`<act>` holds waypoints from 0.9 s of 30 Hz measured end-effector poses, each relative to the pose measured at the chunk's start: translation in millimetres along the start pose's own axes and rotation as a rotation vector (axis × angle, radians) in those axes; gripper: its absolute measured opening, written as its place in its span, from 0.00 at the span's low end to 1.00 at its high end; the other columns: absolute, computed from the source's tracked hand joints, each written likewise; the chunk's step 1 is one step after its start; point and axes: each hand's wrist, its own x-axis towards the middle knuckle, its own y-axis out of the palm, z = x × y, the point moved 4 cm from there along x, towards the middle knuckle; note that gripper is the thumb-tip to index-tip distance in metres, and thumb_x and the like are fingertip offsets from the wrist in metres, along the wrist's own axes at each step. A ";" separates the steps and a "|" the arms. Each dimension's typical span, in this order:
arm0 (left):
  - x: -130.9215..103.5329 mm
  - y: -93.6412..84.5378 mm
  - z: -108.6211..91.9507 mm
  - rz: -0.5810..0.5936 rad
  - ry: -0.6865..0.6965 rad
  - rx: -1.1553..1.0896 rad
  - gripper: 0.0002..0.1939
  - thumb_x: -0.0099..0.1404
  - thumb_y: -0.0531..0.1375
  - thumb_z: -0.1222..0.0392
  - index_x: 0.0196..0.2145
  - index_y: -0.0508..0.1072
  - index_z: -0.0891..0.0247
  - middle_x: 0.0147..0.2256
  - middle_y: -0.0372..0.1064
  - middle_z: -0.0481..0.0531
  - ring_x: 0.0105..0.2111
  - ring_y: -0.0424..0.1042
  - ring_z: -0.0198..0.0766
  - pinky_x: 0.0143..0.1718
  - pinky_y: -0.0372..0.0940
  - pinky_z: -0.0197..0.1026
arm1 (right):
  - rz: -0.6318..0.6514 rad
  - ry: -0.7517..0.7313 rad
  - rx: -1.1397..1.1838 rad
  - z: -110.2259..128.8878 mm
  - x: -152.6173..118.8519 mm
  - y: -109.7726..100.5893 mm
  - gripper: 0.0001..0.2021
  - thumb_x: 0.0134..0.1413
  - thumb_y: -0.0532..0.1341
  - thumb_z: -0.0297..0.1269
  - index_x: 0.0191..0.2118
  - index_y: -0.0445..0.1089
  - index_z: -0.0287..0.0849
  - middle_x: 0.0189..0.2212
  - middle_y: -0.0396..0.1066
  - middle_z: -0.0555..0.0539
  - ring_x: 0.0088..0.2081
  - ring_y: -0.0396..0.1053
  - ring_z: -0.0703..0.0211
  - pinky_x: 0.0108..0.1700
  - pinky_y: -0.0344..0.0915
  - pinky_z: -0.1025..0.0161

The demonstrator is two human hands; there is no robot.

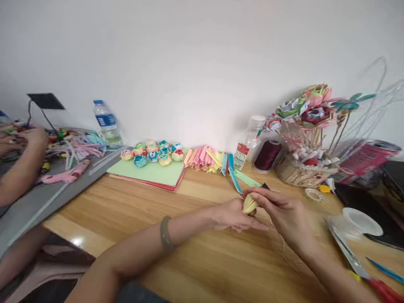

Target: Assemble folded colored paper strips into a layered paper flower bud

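A small yellow folded paper piece [249, 204] is between my two hands over the wooden table. My left hand [229, 215], below a green bangle [165, 233], grips its base, with one finger stretched to the right. My right hand [285, 210] pinches the piece from above with thumb and fingertips. A thin thread [282, 244] trails down across the table beneath my right hand. Just beyond my hands stands a row of pleated paper strips [203, 159] in pink, yellow and blue.
Small paper flowers [153, 156] rest on green paper sheets [148, 171]. Behind are a purple thread spool [267, 155] and a flower basket [304, 172]. Scissors [350, 252] and a tape roll [314, 195] lie right. Leftward, another person's arm [25, 158] is near a pink glue gun [67, 172].
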 end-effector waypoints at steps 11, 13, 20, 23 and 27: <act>-10.6 5.6 -11.7 0.256 -0.091 -0.108 0.29 0.39 0.71 0.67 0.23 0.50 0.60 0.16 0.44 0.35 0.14 0.40 0.21 0.13 0.39 0.28 | 0.546 -0.059 0.036 10.1 5.7 -1.7 0.16 0.41 0.66 0.46 0.35 0.77 0.41 0.31 0.73 0.45 0.34 0.69 0.56 0.37 0.67 0.60; -11.8 6.2 -10.3 0.293 -0.134 -0.140 0.30 0.36 0.71 0.69 0.25 0.51 0.59 0.18 0.45 0.36 0.13 0.42 0.21 0.12 0.40 0.28 | 0.600 -0.083 0.069 15.6 2.4 1.5 0.12 0.44 0.65 0.44 0.29 0.77 0.41 0.27 0.73 0.46 0.32 0.68 0.58 0.36 0.66 0.63; -12.4 3.7 -10.0 0.276 -0.187 -0.142 0.26 0.40 0.71 0.63 0.25 0.53 0.61 0.17 0.45 0.35 0.12 0.43 0.20 0.13 0.39 0.28 | 0.507 0.047 0.177 10.3 0.4 3.0 0.13 0.40 0.67 0.46 0.26 0.77 0.40 0.23 0.72 0.48 0.24 0.65 0.62 0.28 0.63 0.65; -4.3 -10.1 -16.4 0.042 -0.006 -0.053 0.18 0.49 0.66 0.58 0.29 0.59 0.63 0.17 0.52 0.38 0.15 0.53 0.23 0.17 0.51 0.30 | 0.335 0.060 0.149 0.6 8.0 -6.6 0.12 0.39 0.67 0.46 0.26 0.77 0.41 0.21 0.71 0.50 0.24 0.63 0.64 0.28 0.60 0.66; -4.7 -28.8 -30.6 -0.454 0.278 0.345 0.19 0.51 0.65 0.57 0.38 0.62 0.64 0.35 0.67 0.50 0.35 0.68 0.33 0.38 0.62 0.39 | 0.075 0.066 0.182 -7.1 16.3 -18.9 0.12 0.34 0.70 0.45 0.24 0.77 0.42 0.20 0.69 0.51 0.24 0.59 0.65 0.26 0.57 0.67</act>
